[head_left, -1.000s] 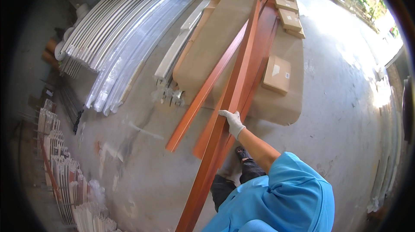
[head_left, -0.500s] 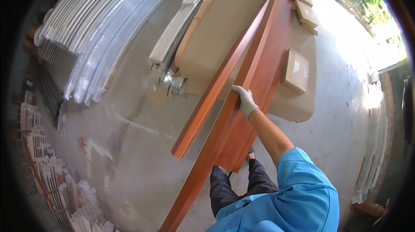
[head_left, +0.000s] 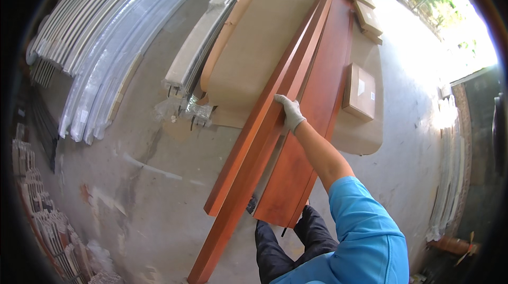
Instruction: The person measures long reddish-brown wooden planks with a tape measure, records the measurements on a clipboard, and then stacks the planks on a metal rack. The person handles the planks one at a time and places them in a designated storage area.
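My right hand (head_left: 290, 113), in a whitish work glove, is closed around the edge of a long reddish-brown beam (head_left: 232, 204), partway along its length. The beam slants from the far top of the view to the floor area at lower left. Close along its left side lies a second reddish-brown beam (head_left: 238, 162), ending nearer the middle. To the right is a wide reddish-brown board (head_left: 288, 183), its near end by my legs, with a gap between it and the held beam. My left hand is out of view.
Flat cardboard (head_left: 254, 56) lies beneath the beams. A cardboard box (head_left: 360, 93) sits right of the board, with smaller boxes (head_left: 369, 16) farther off. Plastic-wrapped long profiles (head_left: 116, 67) lie at far left, and a wrapped bundle (head_left: 196, 46) is nearer the cardboard. Stacked pieces (head_left: 42, 215) stand lower left.
The held beam has shifted left against the second beam, my right hand moving with it. A gap has opened between the held beam and the wide board. The view has shifted slightly.
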